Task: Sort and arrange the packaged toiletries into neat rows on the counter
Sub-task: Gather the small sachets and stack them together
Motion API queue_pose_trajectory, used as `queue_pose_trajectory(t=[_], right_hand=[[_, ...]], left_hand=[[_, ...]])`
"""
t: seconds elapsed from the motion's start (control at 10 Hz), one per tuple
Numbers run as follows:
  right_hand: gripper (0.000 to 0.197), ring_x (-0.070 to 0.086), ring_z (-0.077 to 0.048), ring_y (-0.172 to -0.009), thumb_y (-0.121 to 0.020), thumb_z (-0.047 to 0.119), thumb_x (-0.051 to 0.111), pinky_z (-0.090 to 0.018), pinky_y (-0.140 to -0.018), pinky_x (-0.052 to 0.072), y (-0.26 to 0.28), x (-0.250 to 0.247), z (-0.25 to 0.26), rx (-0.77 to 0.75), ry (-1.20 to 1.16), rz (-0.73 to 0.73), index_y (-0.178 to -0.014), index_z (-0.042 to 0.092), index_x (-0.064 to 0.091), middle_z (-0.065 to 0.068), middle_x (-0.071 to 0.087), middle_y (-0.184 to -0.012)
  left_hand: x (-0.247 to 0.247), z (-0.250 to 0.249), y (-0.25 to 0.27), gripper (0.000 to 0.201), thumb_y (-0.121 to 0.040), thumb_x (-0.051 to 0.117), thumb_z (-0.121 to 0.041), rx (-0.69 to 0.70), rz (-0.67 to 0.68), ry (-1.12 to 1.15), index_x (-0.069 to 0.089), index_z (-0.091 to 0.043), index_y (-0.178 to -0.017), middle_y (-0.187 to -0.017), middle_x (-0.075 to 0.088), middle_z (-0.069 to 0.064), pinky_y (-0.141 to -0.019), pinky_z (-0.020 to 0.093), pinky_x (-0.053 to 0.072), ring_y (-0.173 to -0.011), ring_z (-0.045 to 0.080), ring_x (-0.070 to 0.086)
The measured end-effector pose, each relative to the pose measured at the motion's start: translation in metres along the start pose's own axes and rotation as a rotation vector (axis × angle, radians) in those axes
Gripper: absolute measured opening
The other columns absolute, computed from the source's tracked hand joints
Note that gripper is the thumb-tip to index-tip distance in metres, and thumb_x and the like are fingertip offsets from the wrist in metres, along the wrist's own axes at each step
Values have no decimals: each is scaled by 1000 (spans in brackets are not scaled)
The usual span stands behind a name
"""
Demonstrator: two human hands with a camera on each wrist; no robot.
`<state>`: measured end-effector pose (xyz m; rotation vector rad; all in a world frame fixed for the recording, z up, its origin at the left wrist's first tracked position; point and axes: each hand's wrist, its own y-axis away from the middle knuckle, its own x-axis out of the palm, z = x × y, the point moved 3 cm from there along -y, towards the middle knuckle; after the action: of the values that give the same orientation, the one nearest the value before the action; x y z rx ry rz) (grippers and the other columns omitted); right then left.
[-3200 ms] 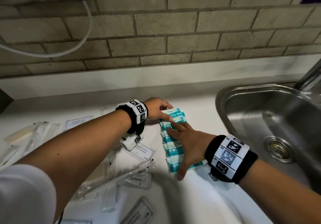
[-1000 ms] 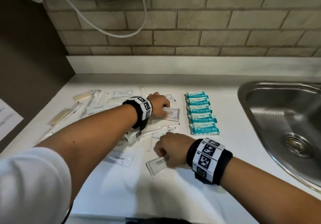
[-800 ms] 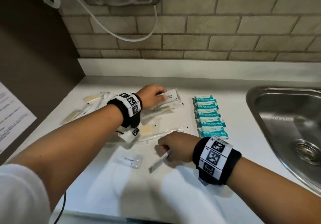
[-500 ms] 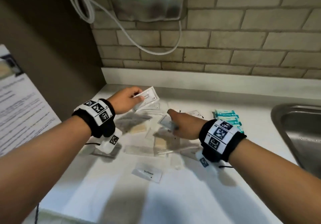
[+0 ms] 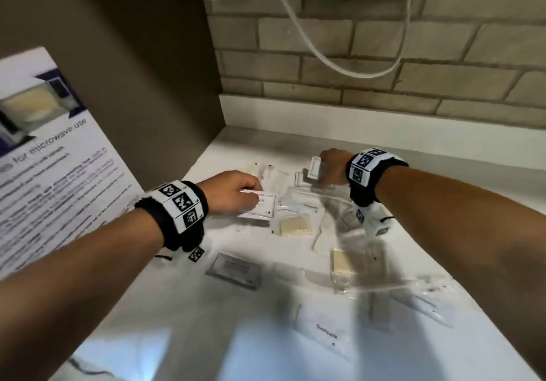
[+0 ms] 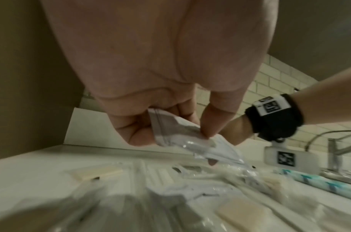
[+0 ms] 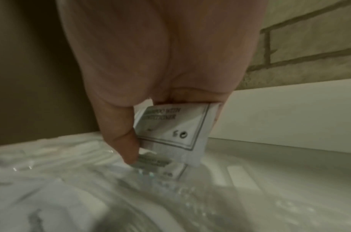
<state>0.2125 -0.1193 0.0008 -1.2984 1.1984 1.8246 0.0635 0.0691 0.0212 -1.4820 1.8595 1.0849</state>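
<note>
While the white counter [image 5: 189, 315] fills the near and middle ground, a brick wall [image 5: 384, 55] with a looping white cable [image 5: 307, 41] stands at the far side and a brown side panel [image 5: 133, 55] at the left. Printed notice [image 5: 44, 159] about microwave use leans at the near left. Clear-wrapped toiletries lie scattered, not in rows, across the counter's middle: two cream soap bars [image 5: 295, 226], one mid-counter, the other nearer and to the right; a framed flat packet [image 5: 235, 269] at near centre; a toothpaste sachet [image 5: 325, 332] nearest the viewer. Blur hides finer detail of the remaining wrappers.

Left hand [image 5: 230, 193], mid-left, fingers curled: pinches a white sachet [image 5: 261, 205] between thumb and fingers, just above the pile; the left wrist view confirms the pinch [image 6: 170, 128].

Right hand [image 5: 332, 166], farther and to the right, curled: grips a shampoo sachet [image 7: 170, 130] held upright, thumb on its front face, lower edge just above another like sachet [image 7: 160, 166] lying flat. Both wrists carry black bands with coded markers.
</note>
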Motion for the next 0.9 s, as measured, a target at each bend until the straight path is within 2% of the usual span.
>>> queue_pose_trajectory(t=[0.1,0.2,0.3,0.4,0.5,0.6,0.7,0.8,0.9], right_hand=[[59,53,-32,-124,-85,34,70,-34,-98,44,-28,19,3,12,66,35,-134,5,51,-12,54,-135],[69,69,-27,-90,-51,63,80,-39,-79,57,-126,62,-40,3,221,62,-113,41,60,8,64,-101],[95,69,-27,-68,-12,80,71,-41,-63,57,-276,134,-118,-20,185,64,-101,53,48,13,67,-88],[74,67,-27,-64,-18,63,74,-40,-65,59,-249,118,-95,76,104,142,-83,35,54,5,66,-78],[50,67,-29,-62,-35,47,78,-43,-66,60,-165,78,-53,133,167,65,-72,23,56,2,63,-69],[50,67,-29,-63,-41,42,83,-41,-69,60,-92,46,-20,140,130,-22,-80,17,63,0,66,-67],[34,66,-34,-92,-73,32,73,-33,-80,54,-16,11,10,94,-7,-119,-99,13,63,-9,67,-95],[42,61,-29,-100,-76,28,76,-30,-78,45,21,-2,11,38,-137,-161,-109,12,57,-8,63,-103],[47,55,-23,-94,-77,26,79,-26,-77,38,56,-6,6,-75,-233,-161,-114,11,54,-1,55,-98]], left_hand=[[16,6,8,10,-87,60,-17,27,131,-70,68,-19,-94,-77,62,-15,-59,6,39,-64,-6,56],[35,19,20,13,-83,65,-20,44,257,-181,67,-22,-96,-83,63,-12,-66,17,42,-74,6,56],[50,37,32,31,-76,78,-35,56,311,-191,61,-27,-100,-91,60,-13,-69,18,43,-81,8,55],[59,47,40,50,-66,83,-50,100,268,-185,54,-31,-101,-97,54,-14,-72,18,45,-83,6,54],[61,46,42,69,-59,72,-68,109,239,-269,54,-25,-110,-104,47,-7,-80,27,48,-90,13,54],[61,43,39,68,-70,66,-64,87,255,-474,54,-16,-116,-113,49,3,-89,33,45,-103,20,48],[62,37,38,51,-84,63,-50,57,247,-510,46,-17,-118,-113,53,6,-82,34,43,-99,23,48],[61,30,35,47,-90,57,-46,34,253,-437,36,-17,-120,-107,58,6,-72,30,41,-83,22,52],[46,20,24,49,-90,55,-49,57,175,-333,33,-17,-120,-101,59,4,-73,32,43,-84,23,54]])
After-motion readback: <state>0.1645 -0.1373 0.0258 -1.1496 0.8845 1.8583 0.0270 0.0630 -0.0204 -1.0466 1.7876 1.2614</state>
